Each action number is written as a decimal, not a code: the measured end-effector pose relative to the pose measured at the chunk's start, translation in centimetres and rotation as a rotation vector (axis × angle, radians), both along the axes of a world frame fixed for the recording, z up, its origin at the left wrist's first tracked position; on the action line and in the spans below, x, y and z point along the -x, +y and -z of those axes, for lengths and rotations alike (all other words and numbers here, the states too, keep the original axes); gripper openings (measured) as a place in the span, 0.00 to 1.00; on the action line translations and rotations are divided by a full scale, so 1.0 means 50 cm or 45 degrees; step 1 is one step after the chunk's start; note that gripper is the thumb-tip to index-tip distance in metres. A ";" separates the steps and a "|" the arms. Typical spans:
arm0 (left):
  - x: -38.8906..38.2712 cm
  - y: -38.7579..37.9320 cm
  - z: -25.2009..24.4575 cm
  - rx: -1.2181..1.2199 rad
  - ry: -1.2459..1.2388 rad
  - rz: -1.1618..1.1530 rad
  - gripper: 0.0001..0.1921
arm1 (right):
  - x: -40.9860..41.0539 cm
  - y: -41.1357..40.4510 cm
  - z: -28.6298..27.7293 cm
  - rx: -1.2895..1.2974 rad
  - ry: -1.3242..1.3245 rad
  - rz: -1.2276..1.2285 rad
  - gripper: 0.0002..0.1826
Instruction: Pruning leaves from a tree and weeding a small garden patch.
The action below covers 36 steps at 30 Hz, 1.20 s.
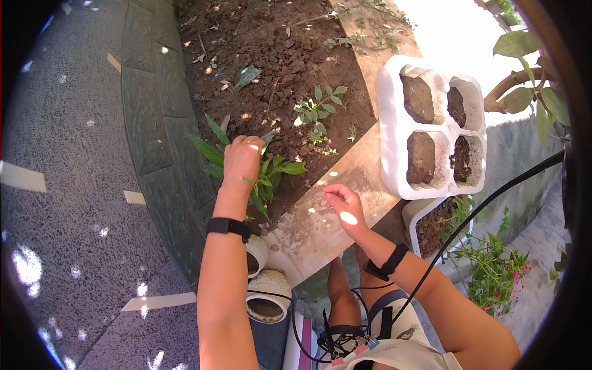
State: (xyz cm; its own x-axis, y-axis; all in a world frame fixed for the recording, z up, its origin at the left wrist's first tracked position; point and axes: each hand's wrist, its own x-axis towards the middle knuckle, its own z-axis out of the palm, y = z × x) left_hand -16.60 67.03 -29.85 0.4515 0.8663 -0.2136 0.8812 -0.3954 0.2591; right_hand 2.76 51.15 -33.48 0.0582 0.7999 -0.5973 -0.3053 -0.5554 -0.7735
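Note:
My left hand (243, 159) reaches down among green leafy plants (208, 150) at the near left corner of a brown soil bed (282, 60). Its fingers are curled and pointed away from me, and their tips are hidden, so whether they grip a stem or leaf cannot be seen. Glossy leaves (273, 175) stick out on the right of that hand. My right hand (344, 206) hovers over the bed's flat stone border (319, 231), half curled, with nothing visible in it. Both wrists wear black bands.
A white foam tray (388, 125) with soil in its compartments rests at the right. Below it are a planter box (437, 226) and a pink-flowered plant (492, 273). Two pale round pots (273, 280) stand near my left forearm. A black cable (490, 192) crosses my right arm.

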 end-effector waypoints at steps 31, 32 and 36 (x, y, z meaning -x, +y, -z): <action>0.068 -0.101 0.024 0.332 0.908 -0.324 0.29 | 0.091 0.161 -0.044 -0.350 -1.002 -1.263 0.35; 0.065 -0.100 0.023 0.315 0.873 -0.335 0.28 | 0.082 0.167 -0.044 -0.281 -1.041 -1.263 0.37; 0.062 -0.101 0.019 0.316 0.817 -0.385 0.28 | 0.049 0.160 -0.038 -0.214 -1.037 -1.239 0.38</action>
